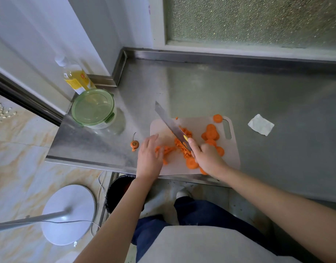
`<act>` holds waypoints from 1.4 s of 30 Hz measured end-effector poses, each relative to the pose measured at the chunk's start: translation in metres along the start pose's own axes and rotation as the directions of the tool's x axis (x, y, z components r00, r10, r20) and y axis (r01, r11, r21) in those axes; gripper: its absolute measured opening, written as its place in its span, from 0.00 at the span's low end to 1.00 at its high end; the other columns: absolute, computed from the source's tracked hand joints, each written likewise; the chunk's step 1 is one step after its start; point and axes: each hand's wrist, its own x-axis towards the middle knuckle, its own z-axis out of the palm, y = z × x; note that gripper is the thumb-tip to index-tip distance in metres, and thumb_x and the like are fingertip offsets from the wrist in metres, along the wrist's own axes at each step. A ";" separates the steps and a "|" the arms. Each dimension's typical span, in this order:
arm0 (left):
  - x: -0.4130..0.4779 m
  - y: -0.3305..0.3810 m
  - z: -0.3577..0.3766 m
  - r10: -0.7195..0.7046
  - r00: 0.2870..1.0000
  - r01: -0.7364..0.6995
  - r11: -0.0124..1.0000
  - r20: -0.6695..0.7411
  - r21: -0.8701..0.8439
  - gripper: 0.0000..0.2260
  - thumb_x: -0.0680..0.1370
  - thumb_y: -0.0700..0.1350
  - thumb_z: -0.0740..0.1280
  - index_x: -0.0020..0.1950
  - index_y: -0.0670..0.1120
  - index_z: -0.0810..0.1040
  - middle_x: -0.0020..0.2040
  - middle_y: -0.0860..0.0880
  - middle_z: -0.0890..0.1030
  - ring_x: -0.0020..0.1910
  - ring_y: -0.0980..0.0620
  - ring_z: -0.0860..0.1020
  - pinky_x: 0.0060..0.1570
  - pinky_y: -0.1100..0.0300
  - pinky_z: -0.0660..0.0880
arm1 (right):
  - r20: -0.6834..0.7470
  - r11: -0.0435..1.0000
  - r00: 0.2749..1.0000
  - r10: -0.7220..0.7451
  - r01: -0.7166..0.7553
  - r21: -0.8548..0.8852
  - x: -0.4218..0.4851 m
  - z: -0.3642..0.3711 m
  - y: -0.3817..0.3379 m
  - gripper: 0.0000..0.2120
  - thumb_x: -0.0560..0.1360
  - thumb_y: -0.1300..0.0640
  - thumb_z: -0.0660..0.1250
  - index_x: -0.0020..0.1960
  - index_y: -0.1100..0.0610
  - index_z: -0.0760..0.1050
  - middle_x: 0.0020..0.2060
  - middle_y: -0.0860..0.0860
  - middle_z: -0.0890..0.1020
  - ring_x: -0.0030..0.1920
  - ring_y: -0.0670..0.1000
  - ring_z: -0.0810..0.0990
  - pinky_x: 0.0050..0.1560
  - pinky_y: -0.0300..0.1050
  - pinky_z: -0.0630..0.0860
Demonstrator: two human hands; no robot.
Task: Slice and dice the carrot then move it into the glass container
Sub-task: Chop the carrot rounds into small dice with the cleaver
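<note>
Now the right hand (207, 158) grips the knife (169, 122) over diced carrot (179, 145) on the cutting board (198, 123); left hand (150, 154) flat, fingers straight.

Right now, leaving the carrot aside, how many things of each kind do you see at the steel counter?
Knife: 1
Cutting board: 1
Lidded glass container: 1
Bottle: 1
White paper piece: 1
Total: 5

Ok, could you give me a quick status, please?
Right hand grips knife over diced carrot. Left hand flat beside it. Several slices undiced. Glass container lidded.
</note>
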 end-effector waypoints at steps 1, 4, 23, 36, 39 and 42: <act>-0.002 0.002 -0.006 -0.025 0.995 0.022 0.999 -0.098 -0.038 0.15 0.78 0.43 0.63 0.63 0.41 0.73 0.58 0.44 0.75 0.58 0.48 0.70 0.60 0.59 0.64 | 0.019 1.000 1.000 -0.001 0.001 -0.014 -0.002 -0.002 0.000 0.28 0.80 0.41 0.53 0.28 0.58 0.67 0.23 0.52 0.71 0.25 0.49 0.68 0.31 0.42 0.65; -0.005 0.015 -0.021 -0.166 0.972 0.134 0.973 -0.168 -0.186 0.07 0.77 0.44 0.66 0.54 0.44 0.76 0.49 0.48 0.74 0.48 0.53 0.71 0.51 0.60 0.69 | 0.108 0.993 0.993 0.051 -0.061 0.100 -0.008 -0.005 -0.002 0.26 0.80 0.41 0.53 0.29 0.56 0.65 0.17 0.45 0.64 0.21 0.46 0.63 0.24 0.36 0.59; 0.000 0.037 -0.006 -0.464 0.864 0.502 0.758 0.197 -0.417 0.05 0.77 0.41 0.67 0.45 0.42 0.82 0.34 0.48 0.81 0.30 0.53 0.75 0.34 0.66 0.73 | 0.288 0.853 0.928 0.236 -0.340 0.397 -0.011 0.009 -0.030 0.27 0.79 0.35 0.47 0.30 0.54 0.59 0.19 0.45 0.58 0.17 0.44 0.55 0.20 0.32 0.51; -0.003 0.024 -0.031 -0.199 0.954 0.177 0.977 -0.225 -0.116 0.11 0.73 0.33 0.57 0.46 0.40 0.78 0.45 0.45 0.77 0.49 0.43 0.71 0.49 0.55 0.65 | 0.110 0.991 0.989 -0.095 0.104 -0.083 -0.006 -0.010 0.004 0.28 0.78 0.37 0.52 0.29 0.56 0.69 0.23 0.48 0.72 0.27 0.48 0.72 0.33 0.46 0.69; -0.001 0.028 -0.044 -0.110 0.926 0.064 0.988 -0.361 -0.137 0.10 0.72 0.34 0.56 0.46 0.39 0.77 0.44 0.50 0.73 0.47 0.48 0.69 0.48 0.57 0.65 | 0.125 0.887 0.967 -0.224 0.255 -0.384 -0.005 -0.013 0.011 0.25 0.74 0.31 0.52 0.33 0.49 0.72 0.29 0.47 0.76 0.33 0.48 0.75 0.37 0.48 0.73; 0.003 0.029 -0.049 0.013 0.943 -0.068 0.986 -0.332 -0.155 0.07 0.75 0.38 0.61 0.49 0.41 0.78 0.46 0.53 0.71 0.47 0.50 0.71 0.47 0.53 0.72 | 0.133 0.724 0.920 -0.369 0.374 -0.580 -0.007 -0.012 0.013 0.23 0.74 0.34 0.60 0.31 0.50 0.65 0.28 0.46 0.71 0.31 0.49 0.71 0.31 0.44 0.64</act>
